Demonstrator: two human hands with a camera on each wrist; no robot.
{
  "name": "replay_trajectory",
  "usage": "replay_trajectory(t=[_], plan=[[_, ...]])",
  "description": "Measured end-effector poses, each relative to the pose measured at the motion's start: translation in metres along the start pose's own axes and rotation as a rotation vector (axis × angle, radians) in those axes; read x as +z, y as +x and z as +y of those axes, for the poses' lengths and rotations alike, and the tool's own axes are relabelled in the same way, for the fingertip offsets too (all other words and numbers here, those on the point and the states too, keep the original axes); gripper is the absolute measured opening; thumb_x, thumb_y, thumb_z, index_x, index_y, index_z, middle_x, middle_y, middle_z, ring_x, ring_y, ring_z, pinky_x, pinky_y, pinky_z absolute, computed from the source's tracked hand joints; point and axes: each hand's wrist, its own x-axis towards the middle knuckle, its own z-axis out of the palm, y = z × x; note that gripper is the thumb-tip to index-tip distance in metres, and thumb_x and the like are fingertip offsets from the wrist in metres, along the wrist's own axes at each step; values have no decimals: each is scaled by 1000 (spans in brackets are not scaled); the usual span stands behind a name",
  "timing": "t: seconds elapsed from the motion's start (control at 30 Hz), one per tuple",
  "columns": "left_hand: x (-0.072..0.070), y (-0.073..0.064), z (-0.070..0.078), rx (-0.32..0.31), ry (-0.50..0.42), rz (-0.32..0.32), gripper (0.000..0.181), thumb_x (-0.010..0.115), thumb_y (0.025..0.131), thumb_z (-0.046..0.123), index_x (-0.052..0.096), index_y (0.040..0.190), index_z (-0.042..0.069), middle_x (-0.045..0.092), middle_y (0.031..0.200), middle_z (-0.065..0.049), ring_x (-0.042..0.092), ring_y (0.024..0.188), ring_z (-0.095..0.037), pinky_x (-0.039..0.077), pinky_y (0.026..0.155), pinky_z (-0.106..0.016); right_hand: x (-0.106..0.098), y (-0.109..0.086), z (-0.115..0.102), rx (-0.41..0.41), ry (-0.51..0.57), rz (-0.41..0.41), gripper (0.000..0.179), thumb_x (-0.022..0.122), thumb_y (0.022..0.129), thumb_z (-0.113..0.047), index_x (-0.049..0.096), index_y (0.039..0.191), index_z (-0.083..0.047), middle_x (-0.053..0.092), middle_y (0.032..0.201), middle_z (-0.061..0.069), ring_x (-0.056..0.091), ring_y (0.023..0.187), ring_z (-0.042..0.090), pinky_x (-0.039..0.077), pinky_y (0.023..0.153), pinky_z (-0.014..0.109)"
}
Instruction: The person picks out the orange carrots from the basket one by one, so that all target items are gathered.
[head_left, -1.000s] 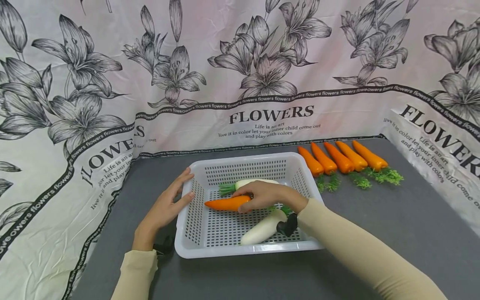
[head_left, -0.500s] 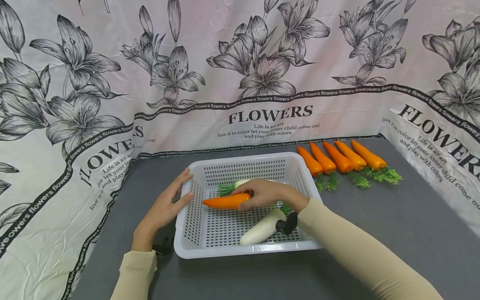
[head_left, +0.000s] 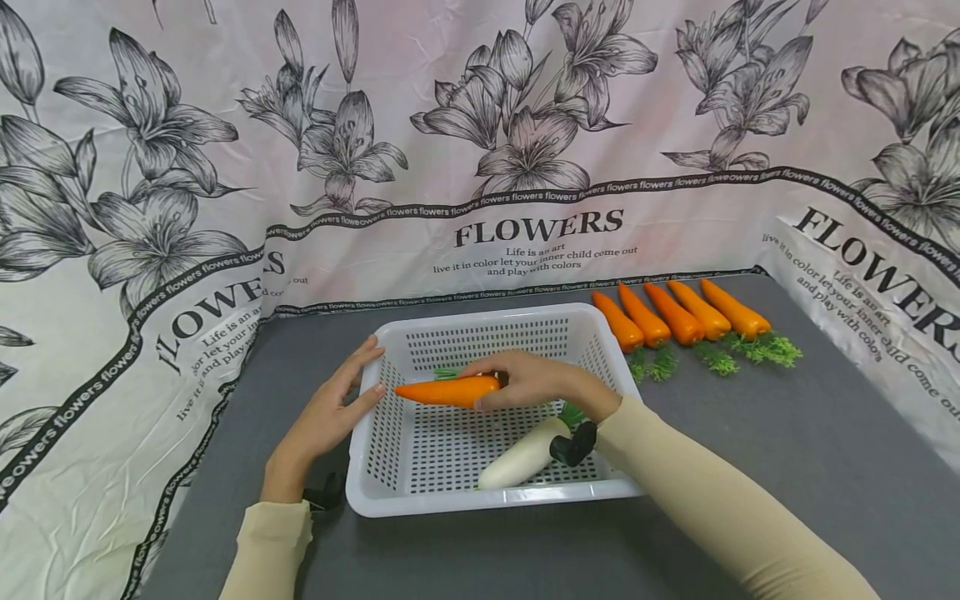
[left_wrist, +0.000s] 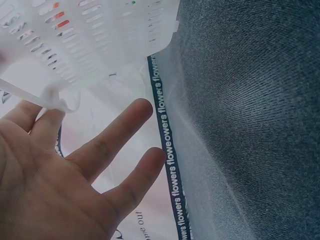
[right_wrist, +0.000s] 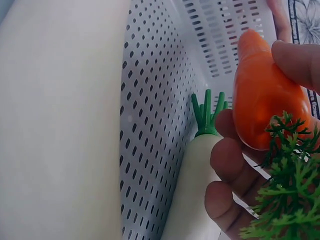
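In the head view, my right hand (head_left: pixel 528 382) grips an orange carrot (head_left: pixel 442 392) by its thick end, tip to the left. It is raised above the floor of a white perforated basket (head_left: pixel 517 497). The right wrist view shows the carrot's leafy green top (right_wrist: pixel 287 180) by my palm. Below the carrot lies one white radish (right_wrist: pixel 192 185), mostly hidden by the hand in the head view. A second white radish (head_left: pixel 525 454) lies near the basket's front wall. My left hand (head_left: pixel 322 417) rests on the left rim, with two fingers (left_wrist: pixel 112 137) spread straight outside the wall.
Several carrots (head_left: pixel 678 315) lie in a row on the grey table (head_left: pixel 780 433), right of the basket, tips toward the back. A white flower-printed cloth (head_left: pixel 345 258) hangs behind and along the sides.
The right hand has raised the carrot and carried it slightly left and back, so it now covers more of the far radish. The left hand stays on the rim.
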Motion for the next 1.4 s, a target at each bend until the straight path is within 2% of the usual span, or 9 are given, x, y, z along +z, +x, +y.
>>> replay_trajectory(t=[0.4, 0.73, 0.97, 1.1, 1.4], plan=[[0, -1, 1, -8, -13, -4, 62, 59, 103, 29, 34, 159, 22, 12, 173, 3, 60, 116, -41, 63, 65, -28, 0, 1, 0, 3, -6, 38, 50, 71, 91, -31, 63, 140, -24, 66, 113, -2, 59, 94, 18, 50, 84, 32], [0, -1, 1, -16, -5, -6, 62, 59, 103, 30, 34, 159, 24, 13, 173, 4, 59, 117, -41, 63, 65, -28, -2, -1, -3, -36, 55, 65, 50, 68, 92, -27, 61, 141, -22, 67, 114, 2, 60, 93, 17, 51, 82, 30], [0, -1, 1, -21, -13, -10, 61, 58, 103, 30, 34, 159, 25, 12, 173, 4, 59, 119, -41, 63, 66, -28, -3, -1, -5, -44, 45, 123, 51, 68, 93, -29, 60, 143, -21, 66, 125, 2, 59, 97, 17, 50, 85, 31], [0, -1, 1, -19, -15, -10, 61, 58, 103, 30, 34, 159, 24, 12, 173, 4, 59, 118, -41, 63, 65, -28, -4, -2, -5, -32, 35, 153, 52, 68, 94, -31, 58, 145, -23, 67, 121, 1, 58, 97, 18, 49, 84, 32], [1, -1, 1, -15, -8, -1, 61, 59, 103, 30, 34, 159, 23, 13, 173, 3, 59, 116, -41, 62, 63, -27, -4, 0, -1, -64, 4, 231, 53, 67, 93, -33, 57, 145, -22, 67, 116, 0, 57, 96, 16, 49, 83, 32]])
